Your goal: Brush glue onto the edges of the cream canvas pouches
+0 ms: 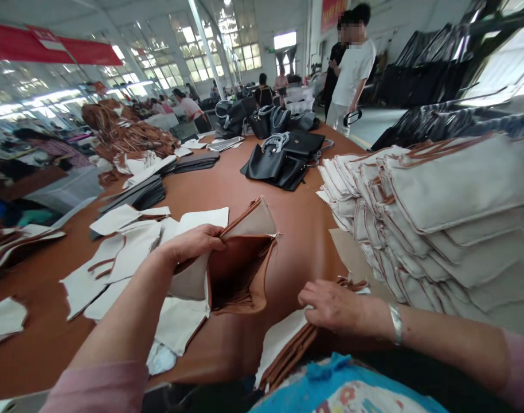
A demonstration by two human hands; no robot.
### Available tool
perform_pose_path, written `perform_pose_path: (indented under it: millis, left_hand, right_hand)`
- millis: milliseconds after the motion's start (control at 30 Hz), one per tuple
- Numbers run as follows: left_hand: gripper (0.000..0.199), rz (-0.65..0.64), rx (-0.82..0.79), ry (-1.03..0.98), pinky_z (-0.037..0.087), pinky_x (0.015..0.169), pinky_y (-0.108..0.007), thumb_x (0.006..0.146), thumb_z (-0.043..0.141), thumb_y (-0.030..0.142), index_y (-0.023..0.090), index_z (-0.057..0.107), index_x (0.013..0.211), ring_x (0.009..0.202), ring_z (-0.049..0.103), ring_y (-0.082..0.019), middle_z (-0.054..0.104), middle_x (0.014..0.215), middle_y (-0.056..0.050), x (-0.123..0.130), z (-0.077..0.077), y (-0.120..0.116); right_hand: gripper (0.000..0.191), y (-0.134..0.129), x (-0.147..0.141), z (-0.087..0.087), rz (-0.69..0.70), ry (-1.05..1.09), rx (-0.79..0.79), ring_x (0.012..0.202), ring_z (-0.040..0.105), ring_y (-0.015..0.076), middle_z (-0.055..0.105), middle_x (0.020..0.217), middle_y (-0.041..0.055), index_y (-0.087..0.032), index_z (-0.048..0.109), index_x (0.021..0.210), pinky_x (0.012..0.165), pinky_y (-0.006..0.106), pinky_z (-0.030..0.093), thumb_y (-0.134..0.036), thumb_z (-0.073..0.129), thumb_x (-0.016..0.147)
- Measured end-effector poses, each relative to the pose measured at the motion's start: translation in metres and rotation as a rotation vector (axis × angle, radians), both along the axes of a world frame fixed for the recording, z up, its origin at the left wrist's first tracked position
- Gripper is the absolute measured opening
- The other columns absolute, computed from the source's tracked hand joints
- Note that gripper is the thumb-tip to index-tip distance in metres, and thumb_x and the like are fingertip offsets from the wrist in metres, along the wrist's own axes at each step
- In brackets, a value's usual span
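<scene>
My left hand [202, 241] is closed on the upper edge of an unfinished brown leather bag [240, 304]. The bag's mouth gapes toward me, showing a dark brown inside, and its outer side is pale cloth. Close to the table's near edge, my right hand [328, 304] has its fingers curled over a stack of brown leather pieces with white backing [288, 344]. Its fingertips are partly hidden, but they appear to pinch the top of that stack. Cut white panels [137, 246] lie under and left of the bag.
Tall piles of off-white sewn bag pieces [464, 189] rise at the right. Black handbags [279, 158] sit farther back on the brown-covered table [296, 229], dark strips [137, 195] at the left. A brown leather heap [124, 132] stands beyond. Two people [352, 69] stand behind the table.
</scene>
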State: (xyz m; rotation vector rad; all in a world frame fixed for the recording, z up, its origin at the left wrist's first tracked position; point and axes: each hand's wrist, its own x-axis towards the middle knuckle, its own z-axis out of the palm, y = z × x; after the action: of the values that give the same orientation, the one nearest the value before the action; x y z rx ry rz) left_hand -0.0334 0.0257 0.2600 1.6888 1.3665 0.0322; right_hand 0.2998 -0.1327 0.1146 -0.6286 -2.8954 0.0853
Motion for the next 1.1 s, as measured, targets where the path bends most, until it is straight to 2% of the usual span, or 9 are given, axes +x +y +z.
perform_pose_path:
  millis: [100,200,400,533,733,867,933,1033,1100]
  left_hand:
    - [0.032,0.041,-0.058,-0.026,0.048,0.056,-0.026,0.061,0.073,0.034,0.017,0.072,0.088,0.064,0.065,-0.021,0.075,0.079,-0.004,0.008,0.030,0.009]
    - [0.032,-0.004,-0.129,-0.045,0.049,0.055,-0.027,0.062,0.075,0.033,0.015,0.072,0.088,0.061,0.066,-0.022,0.076,0.080,-0.007,0.027,0.043,0.008]
    - [0.027,-0.459,-0.170,-0.022,0.055,0.075,-0.030,0.071,0.065,0.032,0.016,0.074,0.091,0.082,0.068,-0.025,0.075,0.088,-0.004,0.096,0.019,-0.034]
    - [0.042,-0.688,0.052,-0.098,0.039,0.113,-0.038,0.070,0.068,0.026,0.023,0.074,0.111,0.124,0.056,-0.031,0.073,0.116,-0.003,0.128,0.007,-0.055]
    - [0.035,-0.693,-0.082,-0.371,0.050,0.101,-0.042,0.079,0.072,0.041,0.021,0.078,0.107,0.109,0.065,-0.035,0.076,0.099,-0.006,0.180,0.025,-0.060]
    - [0.055,-0.370,-0.096,-0.971,0.057,0.090,-0.042,0.080,0.072,0.052,0.018,0.071,0.123,0.101,0.069,-0.031,0.073,0.115,-0.014,0.202,0.042,-0.022]
    - [0.049,-0.109,-0.031,-1.141,0.060,0.085,-0.037,0.081,0.072,0.046,0.017,0.070,0.120,0.098,0.071,-0.027,0.073,0.115,-0.015,0.209,0.036,0.005]
    - [0.024,0.275,-0.084,-1.080,0.060,0.069,-0.025,0.084,0.068,0.029,0.013,0.072,0.102,0.079,0.072,-0.017,0.075,0.093,-0.011,0.213,-0.005,0.033]
    - [0.016,0.471,-0.171,-0.961,0.059,0.062,-0.021,0.083,0.066,0.021,0.013,0.071,0.095,0.070,0.071,-0.014,0.074,0.084,-0.009,0.207,-0.053,0.038]
  right_hand:
    - [0.014,-0.011,-0.004,-0.014,0.022,0.002,0.063,0.091,0.052,0.0227,0.061,0.102,0.0083,-0.017,0.060,0.082,0.071,0.035,0.042,-0.018,0.063,0.096]
    - [0.013,-0.014,-0.013,-0.002,-0.069,0.194,0.251,0.116,0.050,0.0265,0.062,0.122,0.0109,-0.016,0.063,0.084,0.087,0.039,0.045,-0.015,0.060,0.096]
    - [0.014,0.002,-0.026,0.059,-0.261,0.475,0.651,0.144,0.028,0.0245,0.054,0.146,0.0000,-0.023,0.068,0.094,0.118,0.045,0.024,-0.016,0.056,0.094]
    - [0.021,0.004,-0.005,0.079,-0.307,0.239,0.623,0.143,0.032,0.0282,0.043,0.155,0.0102,-0.019,0.065,0.091,0.117,0.055,0.022,-0.019,0.045,0.098]
    - [0.046,-0.024,0.062,0.132,-0.470,0.075,0.275,0.102,0.059,0.0269,0.065,0.117,0.0173,-0.006,0.053,0.128,0.093,0.046,0.045,-0.019,0.061,0.085]
    - [0.013,-0.008,0.150,0.219,-0.576,0.095,0.077,0.086,0.060,0.0154,0.068,0.088,0.0019,-0.008,0.067,0.094,0.087,0.033,0.044,-0.012,0.056,0.088]
    - [0.038,0.021,0.201,0.263,-0.664,0.052,-0.117,0.082,0.059,0.0086,0.065,0.084,-0.0012,0.006,0.064,0.089,0.082,0.029,0.040,-0.023,0.040,0.093]
    - [0.066,0.081,0.268,0.289,-1.083,-0.177,-0.152,0.093,0.060,0.0103,0.067,0.090,0.0045,0.018,0.060,0.084,0.084,0.030,0.039,-0.029,0.015,0.091]
    - [0.063,0.115,0.298,0.270,-1.256,-0.189,0.103,0.114,0.055,0.0203,0.065,0.114,0.0175,0.020,0.062,0.092,0.093,0.037,0.036,-0.029,0.023,0.094]
